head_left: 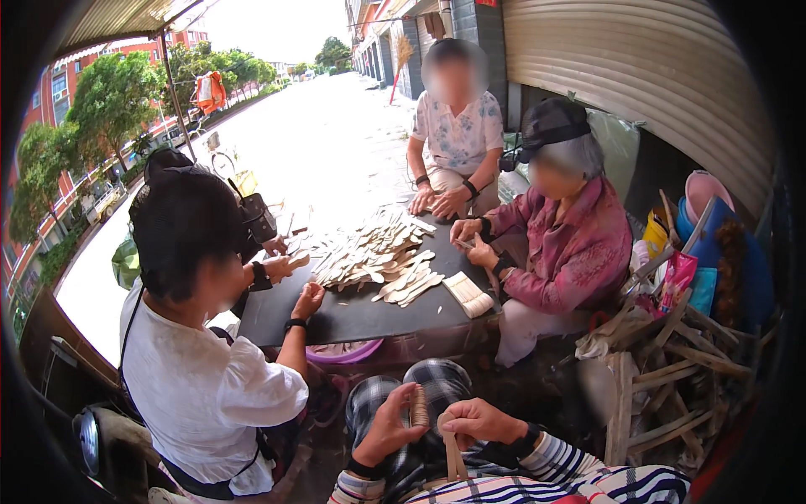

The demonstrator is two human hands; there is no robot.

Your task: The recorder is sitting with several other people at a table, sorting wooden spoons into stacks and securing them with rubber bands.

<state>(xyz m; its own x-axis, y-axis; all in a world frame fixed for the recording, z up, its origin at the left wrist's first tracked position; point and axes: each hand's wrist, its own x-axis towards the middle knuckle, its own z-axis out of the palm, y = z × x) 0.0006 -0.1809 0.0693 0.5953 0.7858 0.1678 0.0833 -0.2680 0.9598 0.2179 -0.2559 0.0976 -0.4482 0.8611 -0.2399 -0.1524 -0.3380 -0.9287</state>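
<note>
My left hand [388, 430] is closed round a neat stack of thin flat wooden spoons [419, 406], edges facing up, above my checked trousers. Close beside it, my right hand [485, 420] pinches a few loose flat wooden spoons [455, 460] by their rounded ends, their other ends hanging down and apart. Beyond my knees, a big loose heap of the same wooden pieces [369, 252] covers the middle of the dark table [353, 317]. A tidy row of them [468, 294] lies at the table's near right corner.
Three people sit round the table: one at left [210, 370], one at the far side [457, 126], one at right [562, 235], hands at wooden pieces. A purple basin [344, 353] stands under the table's near edge. Scrap wood [672, 386] is heaped at right.
</note>
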